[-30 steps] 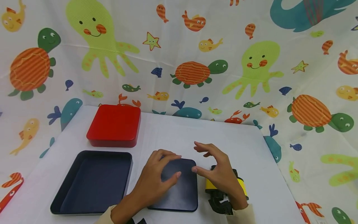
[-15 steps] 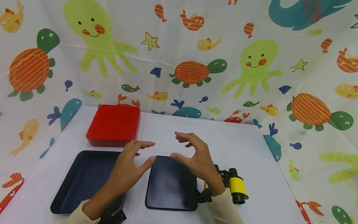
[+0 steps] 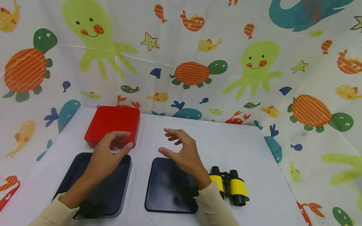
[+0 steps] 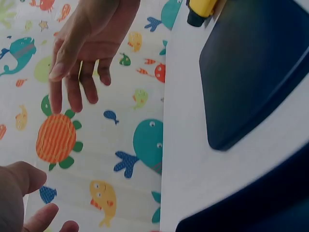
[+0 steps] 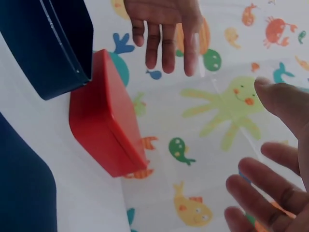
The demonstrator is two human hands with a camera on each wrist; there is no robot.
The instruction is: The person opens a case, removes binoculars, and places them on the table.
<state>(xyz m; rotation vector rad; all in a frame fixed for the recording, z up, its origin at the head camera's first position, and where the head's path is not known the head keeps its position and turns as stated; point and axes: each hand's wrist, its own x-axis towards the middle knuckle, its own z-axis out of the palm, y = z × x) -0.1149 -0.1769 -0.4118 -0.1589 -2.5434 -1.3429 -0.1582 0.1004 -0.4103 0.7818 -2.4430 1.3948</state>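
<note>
Currently I see left hand [image 3: 105,154] over navy tray [image 3: 116,185], right hand [image 3: 185,154] to its right, red box [image 3: 113,119] behind tray, each grip released

1. Yellow-and-black binoculars [image 3: 227,182] lie on the right side of a white tabletop [image 3: 249,147], narrow ends toward the backdrop.
2. A white fabric backdrop [image 3: 169,8], printed with cartoon sea life, rises behind the table and spreads along both sides.
3. Two pale green octopuses [image 3: 87,28] smile from the cloth, one at upper left, one right of center.
4. Orange-striped turtles [image 3: 192,73] with green heads appear left, center and right.
5. A teal whale [image 3: 294,18] is cropped at the upper edge.
6. Red crabs [image 3: 237,120] peek above the table's far edge.
</note>
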